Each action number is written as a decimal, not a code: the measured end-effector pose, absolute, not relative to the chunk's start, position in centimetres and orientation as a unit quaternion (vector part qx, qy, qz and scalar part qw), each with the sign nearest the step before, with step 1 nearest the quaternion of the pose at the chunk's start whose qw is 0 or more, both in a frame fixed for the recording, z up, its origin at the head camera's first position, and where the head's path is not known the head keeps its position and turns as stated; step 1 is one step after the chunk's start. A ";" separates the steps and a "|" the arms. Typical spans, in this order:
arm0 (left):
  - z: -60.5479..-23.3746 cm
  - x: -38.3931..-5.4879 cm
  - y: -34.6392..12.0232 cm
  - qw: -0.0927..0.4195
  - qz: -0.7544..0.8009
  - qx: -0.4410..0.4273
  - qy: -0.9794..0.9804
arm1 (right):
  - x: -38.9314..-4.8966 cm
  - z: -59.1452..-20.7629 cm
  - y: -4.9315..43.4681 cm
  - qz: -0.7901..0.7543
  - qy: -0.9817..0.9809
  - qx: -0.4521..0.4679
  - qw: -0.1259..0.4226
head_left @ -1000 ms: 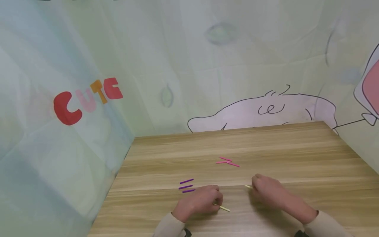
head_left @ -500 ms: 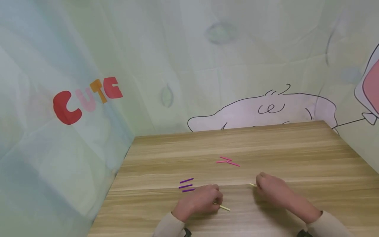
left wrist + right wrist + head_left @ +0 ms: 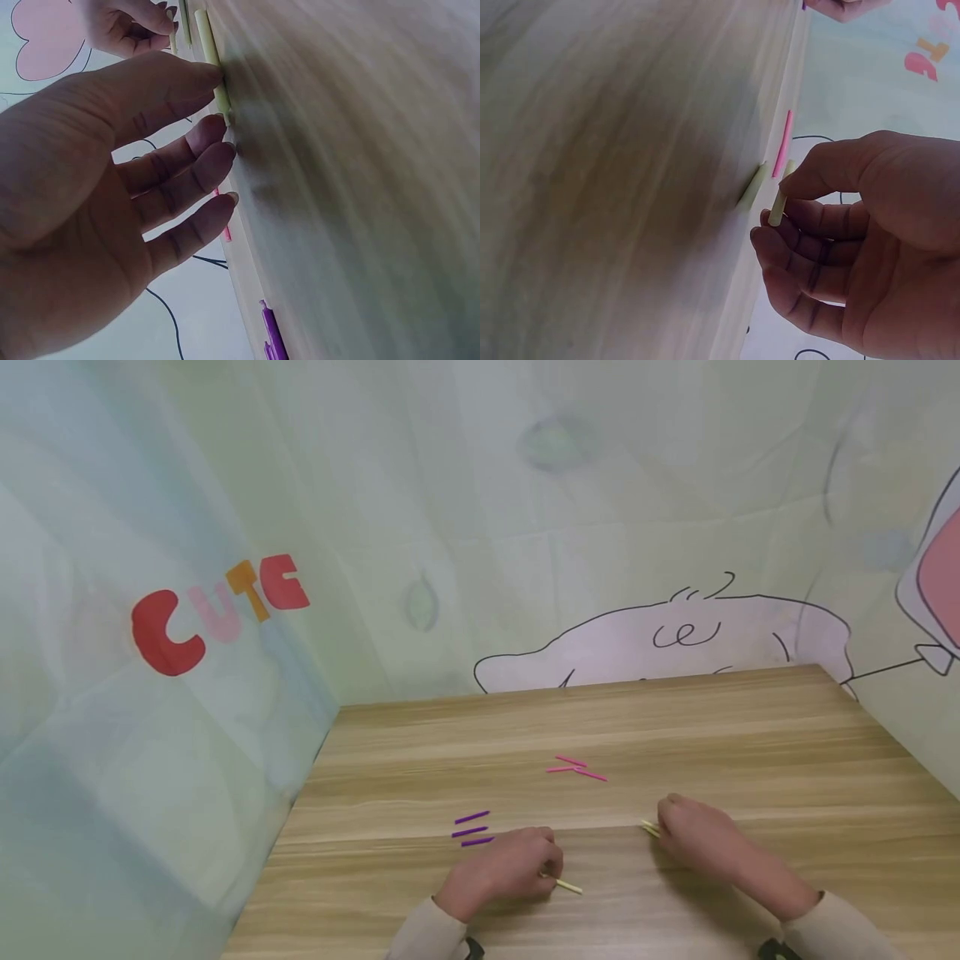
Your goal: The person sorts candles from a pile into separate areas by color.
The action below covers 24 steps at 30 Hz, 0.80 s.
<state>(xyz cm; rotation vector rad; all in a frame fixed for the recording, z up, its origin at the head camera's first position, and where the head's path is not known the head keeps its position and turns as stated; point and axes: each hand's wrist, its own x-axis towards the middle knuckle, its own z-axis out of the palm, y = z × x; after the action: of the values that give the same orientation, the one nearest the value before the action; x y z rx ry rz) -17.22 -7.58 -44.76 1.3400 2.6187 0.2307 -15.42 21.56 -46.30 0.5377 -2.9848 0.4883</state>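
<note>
My left hand (image 3: 510,864) pinches a short pale yellow stick (image 3: 211,46) between thumb and index finger, low over the wooden table. To the right, my right hand (image 3: 697,839) holds another pale yellow stick (image 3: 778,205) between thumb and fingertips. A third yellow stick (image 3: 753,186) lies on the tabletop close beside the right fingertips; in the head view the ends of these two sticks overlap. Just beyond the left hand, several purple sticks (image 3: 471,817) lie roughly parallel, each with a narrower tip.
Farther back, several pink sticks (image 3: 591,775) lie loosely together on the table (image 3: 420,735). A printed cloth backdrop (image 3: 450,527) with coloured letters and a cartoon outline stands behind the table and along its left side.
My right hand has shifted a little to the right with its yellow stick, and a second yellow stick end now shows beside it. My left hand stays in place.
</note>
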 end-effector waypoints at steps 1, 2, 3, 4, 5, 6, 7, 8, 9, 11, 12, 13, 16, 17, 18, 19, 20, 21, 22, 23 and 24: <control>-44.8 -17.2 -7.6 0.096 0.079 0.452 0.883 | -15.4 -46.3 21.6 0.158 -0.971 0.174 0.033; -44.8 -17.2 -7.6 0.096 0.080 0.452 0.883 | -15.4 -46.3 21.6 0.158 -0.971 0.174 0.033; -44.8 -17.3 -7.6 0.098 0.081 0.452 0.883 | -15.4 -46.3 21.7 0.158 -0.972 0.173 0.033; -44.8 -17.3 -7.6 0.097 0.081 0.453 0.883 | -15.4 -46.3 21.7 0.158 -0.972 0.173 0.033; -44.8 -17.3 -7.6 0.097 0.081 0.453 0.883 | -15.3 -46.3 21.7 0.158 -0.972 0.173 0.035; -44.8 -17.4 -7.6 0.096 0.080 0.453 0.882 | -15.3 -46.2 21.7 0.159 -0.971 0.172 0.034; -44.8 -17.4 -7.6 0.096 0.080 0.453 0.883 | -15.4 -46.2 21.8 0.161 -0.971 0.172 0.034; -44.8 -17.4 -7.6 0.096 0.080 0.452 0.883 | -15.4 -46.2 21.8 0.162 -0.972 0.170 0.034; -44.7 -17.4 -7.6 0.097 0.080 0.452 0.883 | -15.4 -46.2 21.9 0.162 -0.971 0.170 0.034; -44.7 -17.5 -7.5 0.100 0.080 0.450 0.884 | -15.5 -46.2 22.0 0.163 -0.971 0.170 0.033; -44.7 -17.5 -7.5 0.101 0.080 0.450 0.884 | -15.6 -46.3 22.1 0.162 -0.971 0.170 0.034; -44.7 -17.5 -7.6 0.103 0.080 0.450 0.884 | -15.6 -46.3 22.1 0.161 -0.972 0.170 0.035; -44.8 -17.4 -7.6 0.106 0.081 0.450 0.883 | -15.6 -46.4 22.3 0.159 -0.972 0.170 0.038; -44.9 -17.4 -7.6 0.107 0.082 0.450 0.883 | -15.6 -46.5 22.3 0.159 -0.972 0.168 0.040; -44.9 -17.4 -7.6 0.107 0.082 0.450 0.883 | -15.6 -46.5 22.4 0.159 -0.972 0.167 0.041; -44.9 -17.4 -7.6 0.107 0.082 0.449 0.883 | -15.7 -46.6 22.4 0.159 -0.972 0.167 0.043; -45.0 -17.4 -7.6 0.106 0.082 0.449 0.883 | -15.7 -46.6 22.4 0.159 -0.972 0.165 0.043; -45.0 -17.4 -7.6 0.105 0.082 0.449 0.883 | -15.7 -46.7 22.5 0.158 -0.973 0.164 0.042; -45.1 -17.4 -7.6 0.105 0.082 0.450 0.883 | -15.7 -46.7 22.5 0.157 -0.973 0.162 0.041; -45.1 -17.4 -7.6 0.103 0.081 0.450 0.883 | -15.7 -46.7 22.5 0.155 -0.974 0.160 0.040; -45.1 -17.4 -7.6 0.102 0.080 0.451 0.883 | -15.7 -46.8 22.5 0.154 -0.974 0.160 0.038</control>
<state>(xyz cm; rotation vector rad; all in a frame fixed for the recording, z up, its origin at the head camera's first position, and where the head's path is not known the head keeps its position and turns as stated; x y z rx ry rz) -17.44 -7.62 -45.09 1.3327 2.6063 0.2366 -15.73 22.53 -46.77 0.4900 -2.9898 0.4727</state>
